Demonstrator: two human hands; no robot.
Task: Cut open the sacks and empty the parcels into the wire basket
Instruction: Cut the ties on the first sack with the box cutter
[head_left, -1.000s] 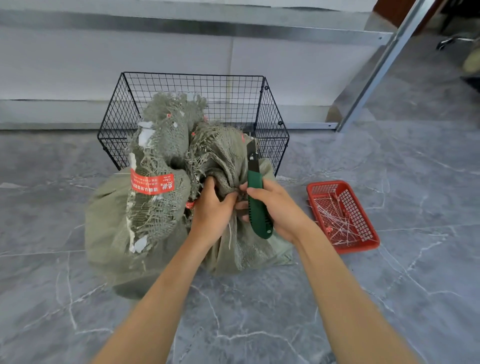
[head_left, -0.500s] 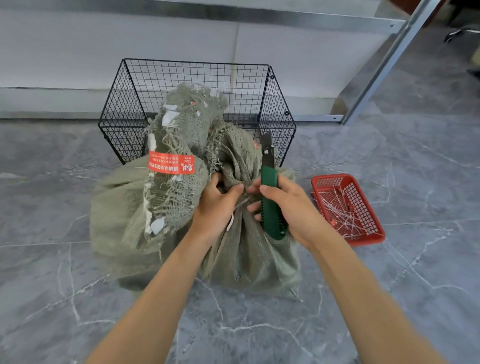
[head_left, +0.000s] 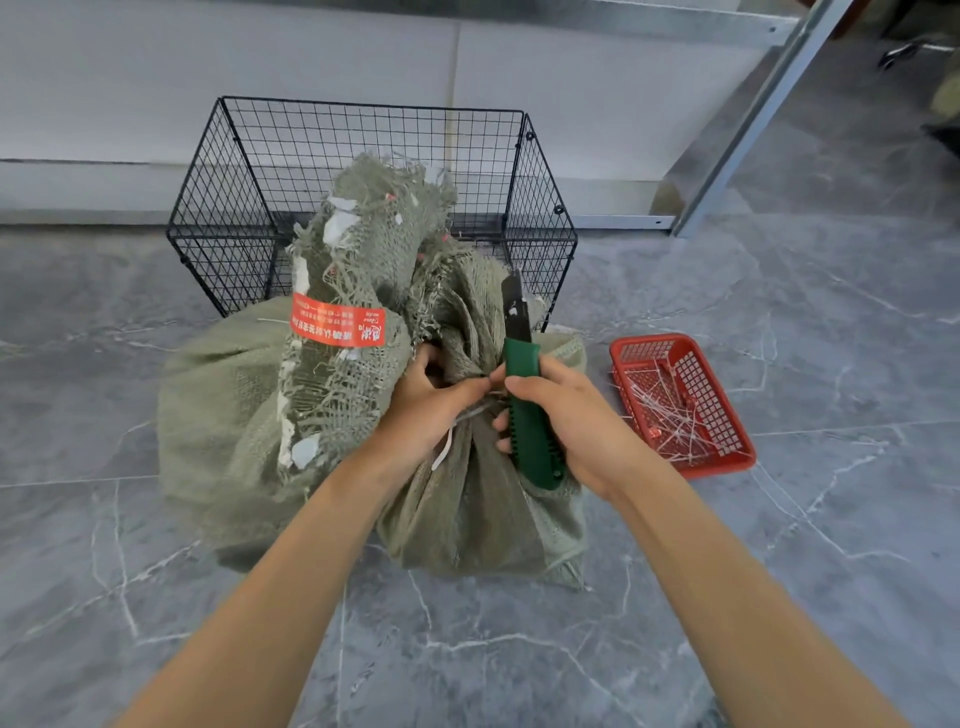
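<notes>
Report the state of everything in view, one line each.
Sack, neck tied shut.
Knife, blade extended, pointing up.
Left hand, gripping the sack's neck.
Right hand, gripping the knife handle.
Wire basket, upright, no parcels visible inside.
Red tray, holding loose white ties.

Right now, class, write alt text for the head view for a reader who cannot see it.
The left hand grips the tied neck of a green woven sack while the right hand holds a green-handled knife, blade up. A black wire basket stands behind; a red tray of white ties lies to the right.
</notes>
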